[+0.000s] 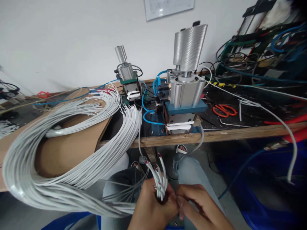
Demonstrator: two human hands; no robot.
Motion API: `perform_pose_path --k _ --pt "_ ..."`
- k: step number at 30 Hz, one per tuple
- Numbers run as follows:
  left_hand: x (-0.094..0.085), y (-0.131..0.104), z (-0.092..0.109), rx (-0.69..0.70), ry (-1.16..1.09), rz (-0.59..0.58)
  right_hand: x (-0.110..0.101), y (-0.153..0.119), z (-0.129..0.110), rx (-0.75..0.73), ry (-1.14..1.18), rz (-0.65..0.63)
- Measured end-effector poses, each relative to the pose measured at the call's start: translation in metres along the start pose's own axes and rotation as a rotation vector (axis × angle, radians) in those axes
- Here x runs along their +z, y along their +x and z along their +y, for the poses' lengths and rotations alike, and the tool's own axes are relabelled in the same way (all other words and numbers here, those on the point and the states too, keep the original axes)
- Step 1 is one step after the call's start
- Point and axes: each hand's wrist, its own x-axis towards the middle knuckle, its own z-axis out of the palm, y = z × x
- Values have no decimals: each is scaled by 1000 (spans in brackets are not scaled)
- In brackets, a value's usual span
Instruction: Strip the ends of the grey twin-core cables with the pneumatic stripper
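A bunch of white cable ends [161, 180] with dark red tips points upward out of my left hand [153, 206], whose fingers are wrapped round it. Close against it on the right, my right hand [196, 204] has its thumb and fingers pinched together; whatever lies between them is too small to make out. The long white cables [96, 169] run left from my left hand and loop in a large coil over the cardboard and the bench edge.
A pneumatic press [185, 92] stands at the bench's wooden edge [220, 134], with a smaller press [127, 75] behind to the left. Orange-handled scissors [224, 110] and a hex key lie right. Cardboard [88, 140] lies under the coil. Blue air hoses and loose cables cross the bench.
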Motion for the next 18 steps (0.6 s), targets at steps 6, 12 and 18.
perform_pose_path --k 6,12,18 --pt "9 -8 -3 10 -229 267 57 -1 -2 273 657 181" --pt "9 -14 -16 58 -301 307 76 -2 -5 256 800 309" --pt "9 -12 -16 157 -199 344 81 -3 -6 250 767 329"
